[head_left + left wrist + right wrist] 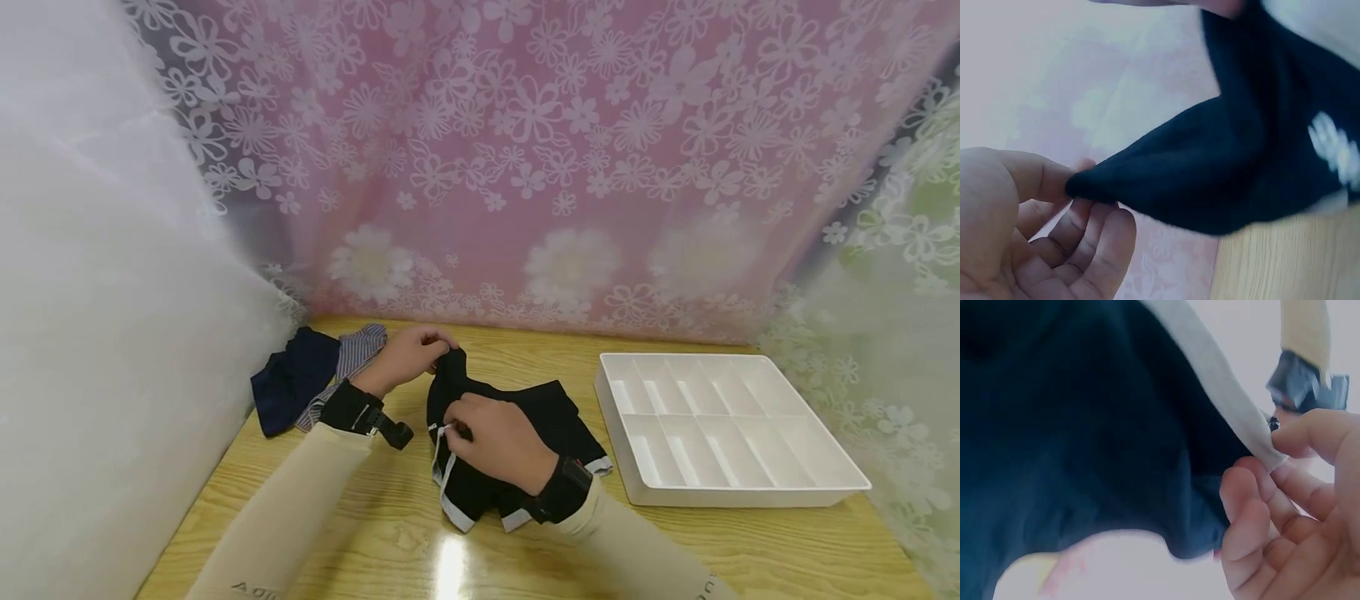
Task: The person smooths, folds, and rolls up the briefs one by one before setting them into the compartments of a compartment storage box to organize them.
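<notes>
A black garment with white trim [551, 412] lies partly spread on the wooden table, its upper left part lifted between the hands. My left hand [411, 357] pinches its top corner between thumb and fingers; in the left wrist view the black cloth [1166, 175] stretches away from those fingertips. Nearer to me, my right hand [498, 437] pinches the white edge at the garment's left side. Close up in the right wrist view, thumb and forefinger grip the end of the white band [1222, 400], with the dark cloth hanging beside it.
A white tray [750, 496] divided into several compartments stands at the right. Left of my left hand lie a navy cloth [296, 379] and a striped grey cloth [360, 350]. A pink flowered curtain [480, 208] closes off the back, and pale sheeting [112, 333] borders the left.
</notes>
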Motion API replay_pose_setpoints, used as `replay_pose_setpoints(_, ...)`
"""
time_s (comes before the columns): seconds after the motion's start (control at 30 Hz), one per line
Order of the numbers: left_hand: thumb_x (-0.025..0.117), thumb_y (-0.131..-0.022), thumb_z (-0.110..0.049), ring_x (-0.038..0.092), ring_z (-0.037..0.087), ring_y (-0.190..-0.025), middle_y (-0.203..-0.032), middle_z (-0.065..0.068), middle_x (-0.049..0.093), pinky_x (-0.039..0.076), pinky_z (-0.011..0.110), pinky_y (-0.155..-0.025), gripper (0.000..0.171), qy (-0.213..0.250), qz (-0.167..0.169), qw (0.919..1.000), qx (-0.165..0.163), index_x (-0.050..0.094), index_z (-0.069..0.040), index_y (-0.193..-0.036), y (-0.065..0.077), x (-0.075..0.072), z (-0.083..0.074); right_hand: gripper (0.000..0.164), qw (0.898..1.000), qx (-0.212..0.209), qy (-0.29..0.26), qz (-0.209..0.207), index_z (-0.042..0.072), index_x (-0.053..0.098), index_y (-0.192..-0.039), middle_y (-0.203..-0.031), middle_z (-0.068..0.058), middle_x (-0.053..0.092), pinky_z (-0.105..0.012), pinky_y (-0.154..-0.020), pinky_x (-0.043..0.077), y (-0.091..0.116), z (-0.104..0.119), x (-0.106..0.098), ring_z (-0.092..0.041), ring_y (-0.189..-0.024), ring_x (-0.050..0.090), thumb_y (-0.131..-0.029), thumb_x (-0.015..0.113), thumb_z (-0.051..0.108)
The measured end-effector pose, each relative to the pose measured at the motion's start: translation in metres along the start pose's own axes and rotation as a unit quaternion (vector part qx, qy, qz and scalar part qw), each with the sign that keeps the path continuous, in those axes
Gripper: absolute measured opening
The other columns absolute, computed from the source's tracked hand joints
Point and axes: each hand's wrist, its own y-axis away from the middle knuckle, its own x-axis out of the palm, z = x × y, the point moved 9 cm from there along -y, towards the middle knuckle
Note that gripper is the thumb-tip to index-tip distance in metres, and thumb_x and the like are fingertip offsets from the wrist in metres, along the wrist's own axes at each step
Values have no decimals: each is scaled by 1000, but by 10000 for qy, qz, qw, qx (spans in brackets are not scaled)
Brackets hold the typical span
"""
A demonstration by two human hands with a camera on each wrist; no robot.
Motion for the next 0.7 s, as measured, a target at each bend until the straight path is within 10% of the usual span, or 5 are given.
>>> replay_pose_setpoints(0.37,57,-108,-19,66,36,-102,-113,16,68,58,43,-89,29,629,137,9977,197,70,-3,-129,-14,27,-26,11,9965,814,160,9,23,66,-87,-75,12,51,-24,-57,38,47,-67,-63,-2,-62,43,-90,69,12)
replay_pose_setpoints(0.7,58,-107,-20,65,29,-114,-131,13,64,55,35,-90,46,48,961,9939,546,52,-7,-150,-27,90,-40,22,9801,1564,920,807,22,51,-72,-67,9,41,-27,-53,31,89,-109,-71,-7,-56,37,-81,62,5)
